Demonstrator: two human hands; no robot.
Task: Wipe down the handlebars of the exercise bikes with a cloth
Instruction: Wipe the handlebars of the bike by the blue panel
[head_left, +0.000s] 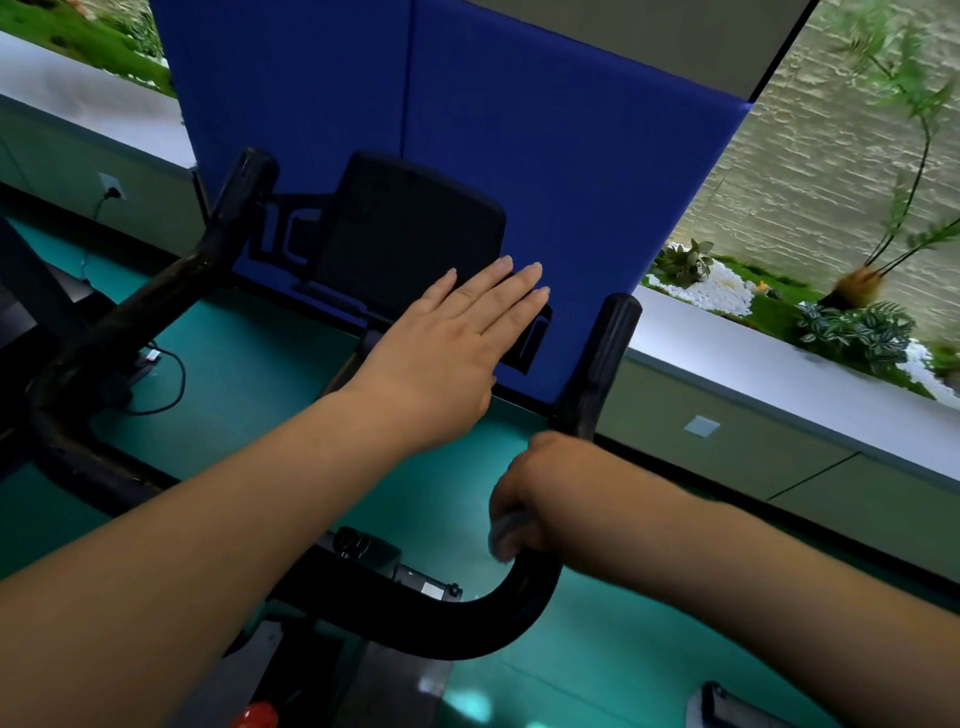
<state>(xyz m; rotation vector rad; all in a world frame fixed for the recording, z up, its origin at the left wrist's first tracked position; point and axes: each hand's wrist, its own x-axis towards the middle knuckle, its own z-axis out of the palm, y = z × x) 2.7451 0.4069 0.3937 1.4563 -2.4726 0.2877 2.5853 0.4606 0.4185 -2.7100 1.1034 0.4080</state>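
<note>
An exercise bike's black handlebar runs from its left prong (156, 291) through a low curve to the right prong (602, 358). My right hand (535, 493) grips the right bar where it bends, with a grey-white cloth (506, 535) bunched under the fingers; only a small bit of cloth shows. My left hand (452, 338) lies flat with straight fingers on the lower right edge of the black console (400, 234) between the prongs.
A blue partition panel (519, 130) stands right behind the bike. Teal floor (260, 364) lies below, with a black cable at the left. A white ledge (779, 364) with plants and pebbles runs along the right. A red knob (254, 716) sits at the bottom.
</note>
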